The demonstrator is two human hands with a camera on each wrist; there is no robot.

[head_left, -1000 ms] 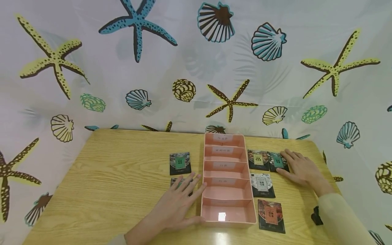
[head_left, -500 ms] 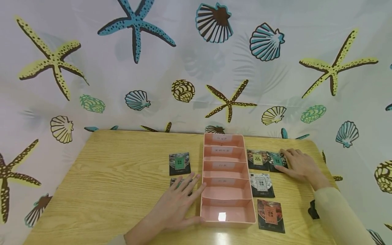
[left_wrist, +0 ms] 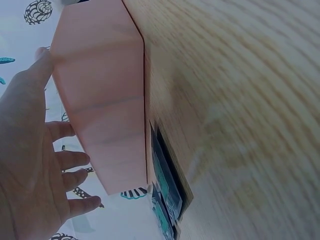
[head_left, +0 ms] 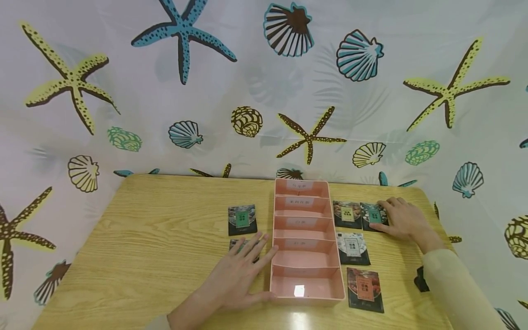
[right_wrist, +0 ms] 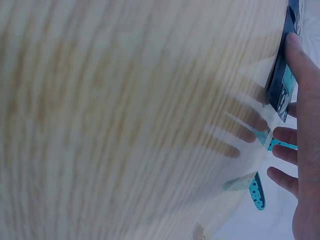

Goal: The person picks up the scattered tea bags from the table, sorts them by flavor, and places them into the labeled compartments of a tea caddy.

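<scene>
My right hand (head_left: 406,220) is at the upper right of the table, its thumb and forefinger pinching the edges of a dark tea sachet (head_left: 374,215) with a teal label. The right wrist view shows the thumb bearing on that sachet (right_wrist: 284,75), the other fingers spread off the tabletop. My left hand (head_left: 235,275) lies spread beside a pink divided box (head_left: 307,301), thumb at its front corner. In the left wrist view its fingers stand straight along the rim of the box (left_wrist: 107,75). Under those fingers a green-labelled sachet (head_left: 237,244) is partly hidden.
Right of the box lie a yellow-labelled sachet (head_left: 347,214), a white-labelled one (head_left: 353,249) and a red-labelled one (head_left: 365,289). Another green-labelled sachet (head_left: 242,220) lies left of the box. A small black object (head_left: 420,279) sits by the right sleeve. A patterned curtain (head_left: 231,91) hangs behind the table.
The right hand has shifted slightly left and its fingers have drawn in on the teal-labelled sachet, which has moved a little. The left hand and the box have stayed put.
</scene>
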